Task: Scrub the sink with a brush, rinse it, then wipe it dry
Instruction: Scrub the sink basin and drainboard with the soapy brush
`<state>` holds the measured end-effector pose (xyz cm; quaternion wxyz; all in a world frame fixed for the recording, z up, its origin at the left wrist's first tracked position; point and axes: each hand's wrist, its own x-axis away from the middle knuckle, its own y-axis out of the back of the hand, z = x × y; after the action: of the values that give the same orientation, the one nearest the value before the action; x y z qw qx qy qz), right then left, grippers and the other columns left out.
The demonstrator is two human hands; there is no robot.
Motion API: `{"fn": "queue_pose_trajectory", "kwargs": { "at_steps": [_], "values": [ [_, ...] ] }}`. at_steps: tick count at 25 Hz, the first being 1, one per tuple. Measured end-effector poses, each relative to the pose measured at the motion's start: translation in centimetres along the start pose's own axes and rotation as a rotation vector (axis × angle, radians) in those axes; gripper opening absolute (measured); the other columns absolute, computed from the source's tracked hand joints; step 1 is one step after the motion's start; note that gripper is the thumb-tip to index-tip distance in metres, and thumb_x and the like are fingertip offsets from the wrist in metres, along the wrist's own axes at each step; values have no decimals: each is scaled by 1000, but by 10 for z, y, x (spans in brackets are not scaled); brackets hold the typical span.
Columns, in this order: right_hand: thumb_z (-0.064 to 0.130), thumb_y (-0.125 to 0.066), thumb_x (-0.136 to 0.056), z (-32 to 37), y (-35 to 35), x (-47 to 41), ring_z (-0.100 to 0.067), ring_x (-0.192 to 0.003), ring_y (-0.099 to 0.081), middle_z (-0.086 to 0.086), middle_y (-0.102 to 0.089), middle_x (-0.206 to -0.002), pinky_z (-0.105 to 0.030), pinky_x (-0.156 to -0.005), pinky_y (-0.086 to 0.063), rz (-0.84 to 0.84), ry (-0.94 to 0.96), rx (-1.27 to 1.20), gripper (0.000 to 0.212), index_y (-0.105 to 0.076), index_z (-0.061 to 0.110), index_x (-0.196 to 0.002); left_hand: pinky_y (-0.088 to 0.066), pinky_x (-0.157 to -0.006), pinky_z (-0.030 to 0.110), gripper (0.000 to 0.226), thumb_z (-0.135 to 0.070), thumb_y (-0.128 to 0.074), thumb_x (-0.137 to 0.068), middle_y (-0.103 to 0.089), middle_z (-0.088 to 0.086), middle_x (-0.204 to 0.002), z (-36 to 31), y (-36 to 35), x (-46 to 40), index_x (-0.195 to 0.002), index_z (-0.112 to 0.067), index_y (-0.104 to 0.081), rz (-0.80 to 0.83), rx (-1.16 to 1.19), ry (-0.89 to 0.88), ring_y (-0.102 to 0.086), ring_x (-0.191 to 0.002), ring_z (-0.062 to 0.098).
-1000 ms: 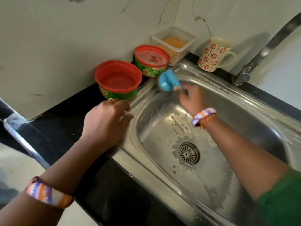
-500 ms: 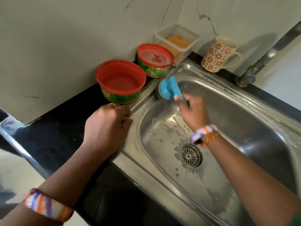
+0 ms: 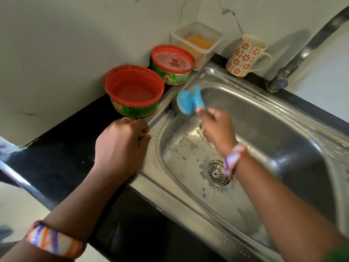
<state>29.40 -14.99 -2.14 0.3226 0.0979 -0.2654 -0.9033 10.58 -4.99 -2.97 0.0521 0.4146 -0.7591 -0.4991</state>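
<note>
A: Since half a second ago my right hand [image 3: 217, 127] has slid the brush [image 3: 189, 102] slightly up the far-left corner of the sink [image 3: 188, 203]; view tilted a bit, left hand [image 3: 120, 148] hasn't shifted.

B: Sink condition?

A: Steel basin set in a black counter [image 3: 62, 157]. Soap film and droplets over the floor around the drain [image 3: 216, 173], streaks on the near rim. Brush is blue, round head pressed to the basin's upper left wall, handle clenched in my right hand. Motion blur on that hand.

B: Left hand?

A: Loosely curled, holding nothing, resting on the counter at the sink's left rim.

B: Surroundings, big to small?

A: Faucet [image 3: 306, 48] at far right corner. Open red-and-green tub [image 3: 134, 91] just beside the left rim, near my left knuckles. Second tub [image 3: 172, 65] behind it, lidded. Clear box [image 3: 197, 40] with something orange against the wall. Floral mug [image 3: 245, 55] at the back rim. My right forearm crosses the basin and covers part of the drain.
</note>
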Motion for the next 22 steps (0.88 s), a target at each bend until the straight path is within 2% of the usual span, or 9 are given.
{"fn": "queue_pose_trajectory", "kwargs": {
  "at_steps": [2, 4, 7, 9, 12, 14, 17, 19, 22],
  "values": [
    [34, -53, -91, 12, 10, -47, -13, -44, -36, 2, -43, -50, -28, -48, -28, -176, -174, -43, 35, -55, 23, -58, -38, -54, 27, 9, -14, -71, -74, -62, 6, -75, -2, 1, 0, -83, -15, -69, -9, 1, 9, -58, -70, 30],
    [32, -55, -91, 18, 6, -52, -14, -43, -35, 1, -43, -49, -27, -47, -25, -208, -182, -100, 37, -55, 21, -55, -37, -54, 27, 9, -13, -71, -74, -62, 6, -75, -3, 1, 0, -82, -14, -69, -19, 6, 15, -57, -70, 30],
    [31, -54, -92, 18, -6, 21, -9, -38, -32, 0, -41, -52, -21, -38, -25, 81, -131, -132, 27, -65, 10, -80, -36, -54, 27, 8, -14, -71, -73, -62, 7, -73, -2, 2, 0, -80, -13, -68, -22, 2, 17, -58, -69, 32],
    [29, -53, -93, 20, -3, 33, -4, -30, -29, 1, -39, -51, -13, -31, -21, 150, -174, -247, 23, -64, 9, -89, -37, -54, 27, 7, -14, -71, -72, -63, 8, -73, -2, 2, 0, -79, -13, -68, -17, 1, 5, -58, -70, 33],
    [28, -52, -93, 38, 8, -20, -4, -23, -25, -1, -36, -53, -8, -31, -18, -83, -376, -287, 23, -62, 8, -98, -38, -54, 28, 8, -12, -71, -73, -63, 9, -74, -4, 2, 0, -80, -12, -68, -22, 17, 4, -58, -71, 33],
    [27, -52, -94, 45, 10, -25, -5, -23, -24, -3, -35, -55, -8, -31, -17, -93, -400, -330, 29, -61, 2, -104, -35, -55, 27, 8, -12, -70, -73, -63, 9, -76, -4, 3, 0, -81, -12, -69, -26, 23, 17, -58, -72, 33],
    [30, -54, -93, 44, 3, 48, -5, -29, -25, -1, -37, -55, -11, -34, -17, 184, -323, -279, 27, -63, 5, -101, -37, -54, 29, 4, -11, -67, -75, -62, 10, -75, -4, 3, 0, -79, -10, -68, -32, 30, 33, -58, -71, 35],
    [29, -54, -93, 42, 0, 69, -4, -29, -26, 0, -37, -53, -10, -34, -17, 270, -292, -251, 26, -63, 7, -100, -38, -52, 30, 4, -9, -62, -75, -61, 11, -73, -2, 3, 0, -76, -9, -66, -38, 39, 39, -57, -68, 36],
    [29, -54, -93, 52, 1, 16, -4, -27, -25, 0, -37, -55, -11, -30, -18, 27, -331, -232, 20, -59, 12, -84, -34, -54, 28, 7, -5, -61, -72, -61, 10, -70, 0, 3, 1, -74, -10, -65, -49, 80, 31, -57, -68, 35]
  ]
}}
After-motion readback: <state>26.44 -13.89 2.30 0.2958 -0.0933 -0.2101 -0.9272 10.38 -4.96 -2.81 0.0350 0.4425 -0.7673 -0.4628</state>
